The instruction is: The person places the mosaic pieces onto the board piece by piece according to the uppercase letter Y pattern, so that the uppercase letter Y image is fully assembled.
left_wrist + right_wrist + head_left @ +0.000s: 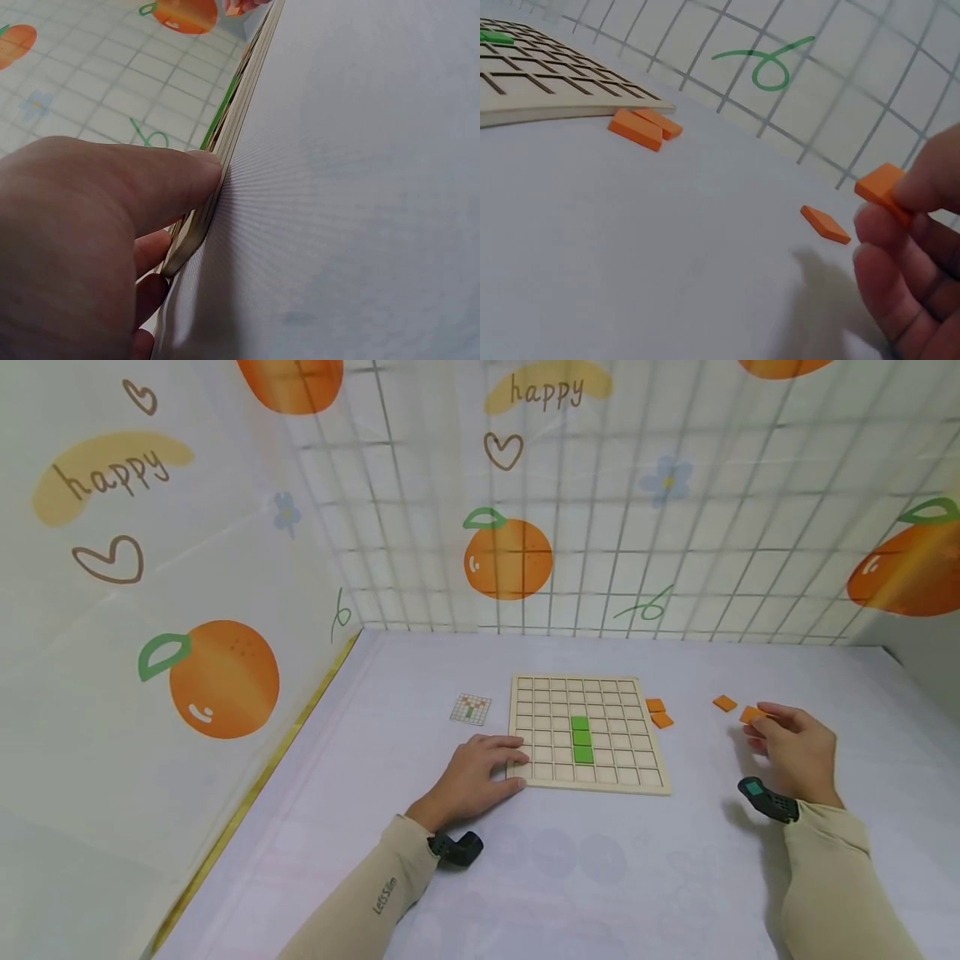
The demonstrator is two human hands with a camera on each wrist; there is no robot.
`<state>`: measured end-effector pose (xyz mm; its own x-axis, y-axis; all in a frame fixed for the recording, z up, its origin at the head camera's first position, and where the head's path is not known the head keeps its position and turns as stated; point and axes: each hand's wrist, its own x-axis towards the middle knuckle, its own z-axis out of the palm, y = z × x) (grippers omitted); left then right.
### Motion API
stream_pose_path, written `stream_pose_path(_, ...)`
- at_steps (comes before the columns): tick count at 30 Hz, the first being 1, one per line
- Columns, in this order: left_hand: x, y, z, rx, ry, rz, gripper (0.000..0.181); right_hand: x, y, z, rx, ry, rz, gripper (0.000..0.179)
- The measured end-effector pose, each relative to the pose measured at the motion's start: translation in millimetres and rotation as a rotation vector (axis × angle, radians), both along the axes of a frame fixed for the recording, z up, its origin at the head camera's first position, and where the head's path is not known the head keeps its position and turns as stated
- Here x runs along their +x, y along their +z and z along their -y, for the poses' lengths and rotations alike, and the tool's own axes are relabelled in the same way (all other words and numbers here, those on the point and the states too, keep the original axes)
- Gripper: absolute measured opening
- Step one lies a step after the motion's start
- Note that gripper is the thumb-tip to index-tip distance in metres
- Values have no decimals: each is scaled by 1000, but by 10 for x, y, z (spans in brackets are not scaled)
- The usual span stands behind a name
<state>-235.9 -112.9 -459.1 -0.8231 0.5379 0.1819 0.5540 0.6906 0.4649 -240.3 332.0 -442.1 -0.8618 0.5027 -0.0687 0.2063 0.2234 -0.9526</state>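
A pale wooden grid board (547, 777) lies on the table with a column of green tiles (581, 737) in its cells. At the board's front left corner rests my left hand (474, 779), fingers over the left edge. In the left wrist view its thumb (180, 184) presses the board's front edge (240, 112). Off to the right of the board, my right hand (799, 752) pinches an orange tile (881, 184) between thumb and fingers, raised above the table. Another orange tile (724, 702) lies just left of that hand.
Two more orange tiles (660, 719) lie against the board's right edge. A small pattern card (471, 709) with a coloured grid sits left of the board. Behind the table stands a wire grid wall (585, 568) covered by a printed sheet.
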Motion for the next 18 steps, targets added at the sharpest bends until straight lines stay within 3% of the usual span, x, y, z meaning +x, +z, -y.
stream_pose_path(5,2,7,-1,-3,-2,0,34,-12,22,66,-183,-31,-49,41)
stream_pose_path(8,6,13,-1,-5,-4,-2,34,-21,29,96,-223,-34,-61,39)
stream_pose_path(18,-2,10,-8,-7,-1,-1,34,-55,8,106,-173,20,-16,47)
